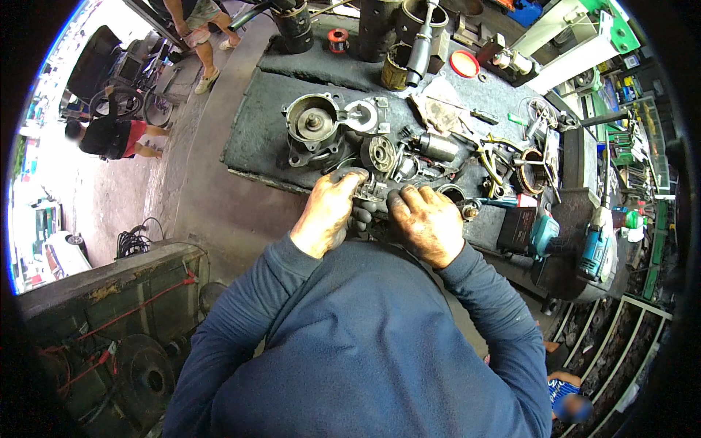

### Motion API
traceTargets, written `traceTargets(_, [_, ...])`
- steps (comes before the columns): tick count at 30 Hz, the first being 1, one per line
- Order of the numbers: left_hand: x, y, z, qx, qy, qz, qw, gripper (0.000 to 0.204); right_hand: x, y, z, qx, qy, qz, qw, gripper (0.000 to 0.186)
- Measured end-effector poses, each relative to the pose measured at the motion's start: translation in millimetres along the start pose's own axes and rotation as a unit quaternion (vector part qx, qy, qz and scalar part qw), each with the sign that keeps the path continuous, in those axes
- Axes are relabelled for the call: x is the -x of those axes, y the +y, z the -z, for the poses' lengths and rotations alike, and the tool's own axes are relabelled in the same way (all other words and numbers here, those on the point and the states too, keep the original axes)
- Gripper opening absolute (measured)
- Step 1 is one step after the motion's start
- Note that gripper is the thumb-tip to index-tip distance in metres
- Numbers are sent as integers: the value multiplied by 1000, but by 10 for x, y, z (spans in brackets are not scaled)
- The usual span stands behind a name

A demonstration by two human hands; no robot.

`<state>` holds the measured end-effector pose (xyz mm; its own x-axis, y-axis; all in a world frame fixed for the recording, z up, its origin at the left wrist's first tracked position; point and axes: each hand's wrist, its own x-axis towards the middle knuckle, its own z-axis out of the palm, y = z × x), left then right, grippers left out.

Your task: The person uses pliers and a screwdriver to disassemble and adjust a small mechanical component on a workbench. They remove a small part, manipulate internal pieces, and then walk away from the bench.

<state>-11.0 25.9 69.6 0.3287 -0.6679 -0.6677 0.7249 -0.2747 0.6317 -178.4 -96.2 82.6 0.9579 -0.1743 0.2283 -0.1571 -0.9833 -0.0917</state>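
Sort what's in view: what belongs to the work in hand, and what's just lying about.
Belongs, judging by nearness:
- metal part, between left grip and right grip
- round cap, just beyond
- housing, probably

Apparently just lying about:
- red spool
- red-rimmed disc
- stained tin
- teal power tool

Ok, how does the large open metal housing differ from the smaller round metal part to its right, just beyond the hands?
Size: the housing is clearly wider than the round part. Shape: the housing is an open cup with a flanged side extension; the round part shows no such extension. Place: the round part is nearer the right hand than the housing is. Both are greyish metal.
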Motion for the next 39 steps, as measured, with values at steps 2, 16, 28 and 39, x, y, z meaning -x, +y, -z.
traceTargets(2, [-8, -43, 4, -3, 2, -9, 1000, 18, 0, -7, 9, 5, -27, 5, 1000, 30])
traceTargets(16, [78, -92, -35, -43, 34, -2, 998, 22, -81, 72, 185, 31, -16, -55, 998, 21])
traceTargets(28, [-4, -16, 95, 6, 48, 39, 998, 24, -131, 87, 69, 6, -52, -44, 998, 23])
traceTargets(39, [-75, -91, 153, 32, 37, 90, 995, 24, -63, -93, 55, 9, -35, -16, 999, 27])
